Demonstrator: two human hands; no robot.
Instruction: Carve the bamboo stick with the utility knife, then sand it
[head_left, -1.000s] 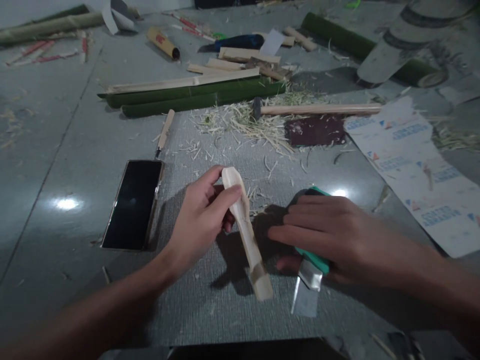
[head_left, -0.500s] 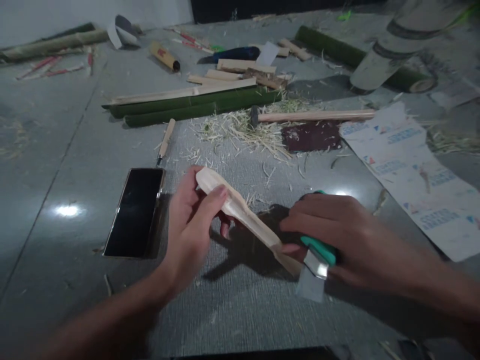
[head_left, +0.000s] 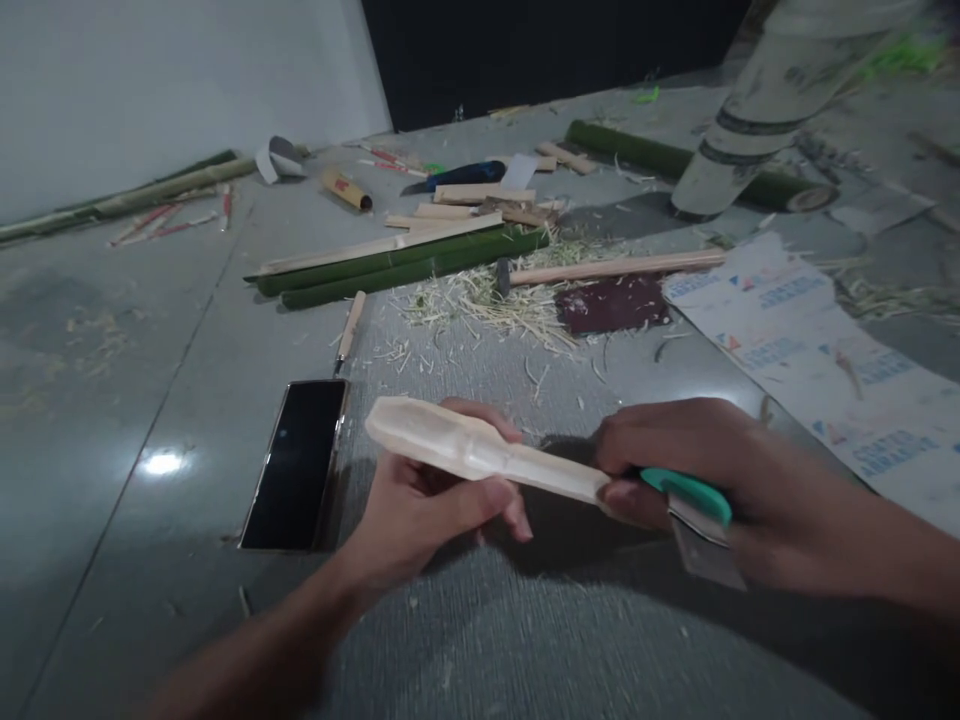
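Note:
A pale, spoon-shaped bamboo piece (head_left: 450, 445) lies almost level between my hands, its broad end to the left and its narrow end to the right. My left hand (head_left: 442, 505) holds the wide part from below, thumb along the near edge and fingers behind it. My right hand (head_left: 690, 465) pinches the narrow end, which is partly hidden by its fingers. The same hand also grips a utility knife (head_left: 686, 490) with a teal handle, its wide blade pointing down and blurred.
A phone (head_left: 296, 465) lies left of my hands, beside a wood-handled tool (head_left: 350, 330). Beyond are shavings (head_left: 487, 300), split green bamboo (head_left: 420, 262), a hammer (head_left: 615, 268) on a dark red sheet (head_left: 615, 305) and a blue-handled knife (head_left: 465, 176). Printed paper (head_left: 810, 350) lies right.
The bamboo piece has turned from a steep slant to nearly level. My left hand has shifted right along it and the knife has moved right. The view has tilted up.

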